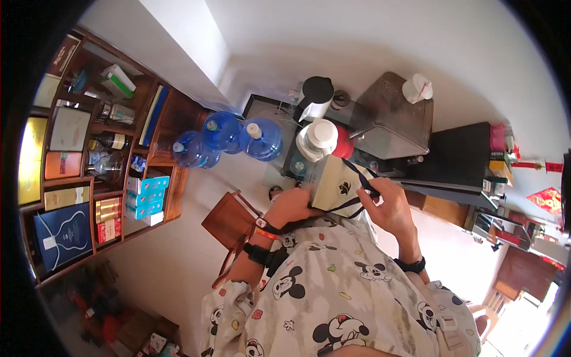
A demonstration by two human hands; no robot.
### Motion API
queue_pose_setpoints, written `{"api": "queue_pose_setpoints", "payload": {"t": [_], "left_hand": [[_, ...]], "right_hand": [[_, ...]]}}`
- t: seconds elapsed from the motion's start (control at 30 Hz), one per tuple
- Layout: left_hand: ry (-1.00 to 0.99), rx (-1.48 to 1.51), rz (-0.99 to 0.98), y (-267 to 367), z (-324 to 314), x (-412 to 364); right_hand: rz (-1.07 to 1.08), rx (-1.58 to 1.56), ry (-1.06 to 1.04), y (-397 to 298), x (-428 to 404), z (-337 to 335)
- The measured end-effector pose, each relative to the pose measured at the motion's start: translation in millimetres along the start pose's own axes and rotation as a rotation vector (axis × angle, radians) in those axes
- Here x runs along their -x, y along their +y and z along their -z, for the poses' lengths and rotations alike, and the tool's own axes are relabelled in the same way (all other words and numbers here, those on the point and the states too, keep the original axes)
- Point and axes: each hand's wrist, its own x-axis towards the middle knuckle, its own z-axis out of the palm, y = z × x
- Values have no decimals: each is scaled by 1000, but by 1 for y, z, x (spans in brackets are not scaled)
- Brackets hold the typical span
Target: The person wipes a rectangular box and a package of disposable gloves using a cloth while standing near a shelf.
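A cream paper gift bag (332, 185) with a black leaf print is held in front of my torso, tipped on its side. Dark ribbon handles (352, 169) run along it. My right hand (387, 206) pinches one ribbon at the bag's right side. At the left side, my left hand (290, 209) grips the bag's lower edge; its fingertips are blurred and partly hidden. The inside of the bag cannot be seen.
Beyond the bag, a white kettle-like appliance (317, 138), a black-lidded jug (316, 96) and a metal cabinet (397, 118) crowd a counter. Several blue water bottles (263, 138) stand left, near a wooden chair (229, 218) and a filled shelf unit (91, 189).
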Motion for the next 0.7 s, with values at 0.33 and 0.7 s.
{"api": "queue_pose_setpoints", "payload": {"t": [0.33, 0.7], "left_hand": [[263, 455, 92, -24, 75, 95], [392, 2076, -283, -9, 94, 142]], "right_hand": [[-58, 216, 326, -8, 23, -15], [-236, -915, -369, -84, -2, -66]]}}
